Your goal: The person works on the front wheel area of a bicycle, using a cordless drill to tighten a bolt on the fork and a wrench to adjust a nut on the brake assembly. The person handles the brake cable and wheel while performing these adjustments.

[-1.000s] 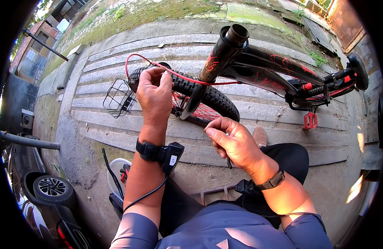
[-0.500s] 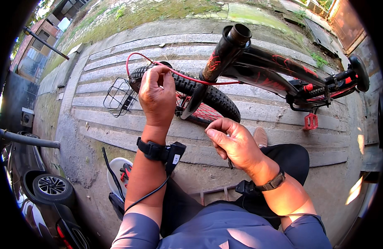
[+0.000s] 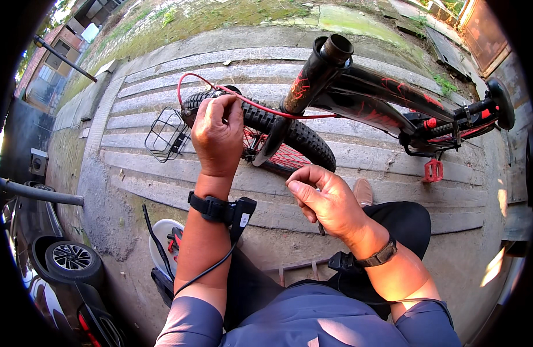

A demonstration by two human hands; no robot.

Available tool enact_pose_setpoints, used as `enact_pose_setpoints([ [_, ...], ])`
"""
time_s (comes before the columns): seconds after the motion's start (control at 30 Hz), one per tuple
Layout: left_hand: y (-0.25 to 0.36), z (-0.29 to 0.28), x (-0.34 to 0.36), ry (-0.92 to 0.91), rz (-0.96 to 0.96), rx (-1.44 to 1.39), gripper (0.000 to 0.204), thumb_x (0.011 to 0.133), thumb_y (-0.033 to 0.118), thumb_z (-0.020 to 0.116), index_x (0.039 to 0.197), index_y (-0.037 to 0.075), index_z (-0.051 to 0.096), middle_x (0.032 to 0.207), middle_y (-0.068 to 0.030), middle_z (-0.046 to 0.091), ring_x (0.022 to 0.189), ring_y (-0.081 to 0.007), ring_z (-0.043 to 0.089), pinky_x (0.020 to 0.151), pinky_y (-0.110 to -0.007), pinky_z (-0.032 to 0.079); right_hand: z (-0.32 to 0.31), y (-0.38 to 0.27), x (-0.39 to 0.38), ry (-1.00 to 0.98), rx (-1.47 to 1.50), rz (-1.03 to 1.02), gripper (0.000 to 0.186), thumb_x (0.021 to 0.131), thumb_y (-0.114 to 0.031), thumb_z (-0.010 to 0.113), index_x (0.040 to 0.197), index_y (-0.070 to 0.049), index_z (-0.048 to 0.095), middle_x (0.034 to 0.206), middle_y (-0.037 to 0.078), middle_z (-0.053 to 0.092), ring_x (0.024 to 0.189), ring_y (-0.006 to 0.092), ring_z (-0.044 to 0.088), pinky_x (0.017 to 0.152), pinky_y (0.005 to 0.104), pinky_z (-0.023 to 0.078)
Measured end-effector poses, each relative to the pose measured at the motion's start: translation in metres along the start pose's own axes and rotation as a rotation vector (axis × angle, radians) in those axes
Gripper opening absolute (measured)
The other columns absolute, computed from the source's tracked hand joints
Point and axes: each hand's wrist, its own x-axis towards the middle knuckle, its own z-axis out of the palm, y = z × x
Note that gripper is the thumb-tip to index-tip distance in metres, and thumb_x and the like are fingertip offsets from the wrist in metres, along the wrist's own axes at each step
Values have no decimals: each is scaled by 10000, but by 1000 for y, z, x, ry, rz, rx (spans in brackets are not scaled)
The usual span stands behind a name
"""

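My left hand [image 3: 217, 139] is raised by the front wheel, thumb and fingertips pinched together right beside a red cable [image 3: 261, 108]. Whatever lies in that pinch is hidden by the fingers. The cable loops over the knobbly black tyre [image 3: 307, 141] and runs past the head tube [image 3: 301, 89] of a black and red bicycle, which has no handlebar on it. Lower and to the right, my right hand [image 3: 324, 199] is closed around a thin dark object [image 3: 321, 229]; only its end shows below the fingers, so its kind is unclear.
A black wire basket [image 3: 165, 136] is beyond my left hand. By my left forearm stands a white bucket [image 3: 158, 246] with red and black items inside. A red pedal [image 3: 433, 170] sticks out at right, and a dark car [image 3: 64, 272] is parked at left.
Hardly anything differs. The left hand has shifted very slightly, its pinch still beside the cable; the right hand keeps its place and grip.
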Motion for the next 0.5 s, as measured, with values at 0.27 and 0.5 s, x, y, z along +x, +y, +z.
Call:
enact_pose_setpoints([
  [0.27, -4, -3, 0, -24, 27, 78, 127, 822, 17, 733, 908, 59, 651, 830, -97, 646, 713, -286, 647, 625, -375, 532, 1, 1, 0, -3, 2, -2, 142, 1001, -180, 616, 1064, -53, 625, 703, -14, 531, 529, 57, 445, 481, 201, 365],
  [0.5, -20, -4, 5, -17, 55, 258, 128, 819, 34, 714, 924, 74, 652, 849, -99, 631, 730, -310, 640, 634, -403, 530, 0, 0, 0, 1, 9, 2, 142, 1001, -186, 624, 1055, -54, 625, 709, -8, 543, 533, 59, 452, 479, 199, 370],
])
